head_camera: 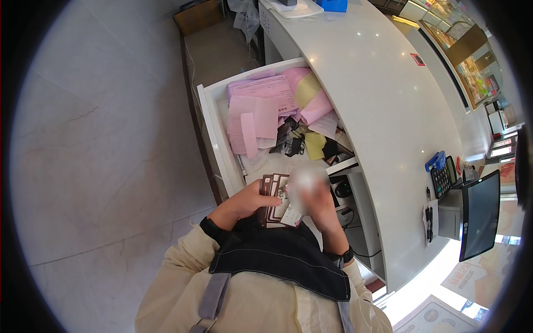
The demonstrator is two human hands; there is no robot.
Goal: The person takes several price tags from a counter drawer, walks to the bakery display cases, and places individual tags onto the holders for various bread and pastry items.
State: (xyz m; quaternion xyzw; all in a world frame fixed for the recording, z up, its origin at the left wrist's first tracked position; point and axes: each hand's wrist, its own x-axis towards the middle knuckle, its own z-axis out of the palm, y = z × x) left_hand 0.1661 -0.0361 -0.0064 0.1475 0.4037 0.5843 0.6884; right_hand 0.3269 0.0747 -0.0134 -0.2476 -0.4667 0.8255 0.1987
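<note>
My left hand (249,199) grips a fanned stack of printed cards (275,195) with dark brown borders, its thumb lying across the top. My right hand (320,206) is at the right side of the stack, and a blurred patch covers its fingers and whatever whitish thing is at them. Below that patch, a smaller white card (291,216) with pink marks rests at a slant over the stack. Just beyond both hands is an open white drawer (216,143). Inside it lie pink paper forms (254,118), a yellow slip (315,145) and black small items in clear plastic (287,135).
A white counter (374,83) curves along the right, bearing a monitor (481,216), a calculator (442,181), a blue stapler (435,161) and pens (429,224). Below it, an open compartment (362,224) holds cables. A cardboard box (199,18) stands on the floor at the far left.
</note>
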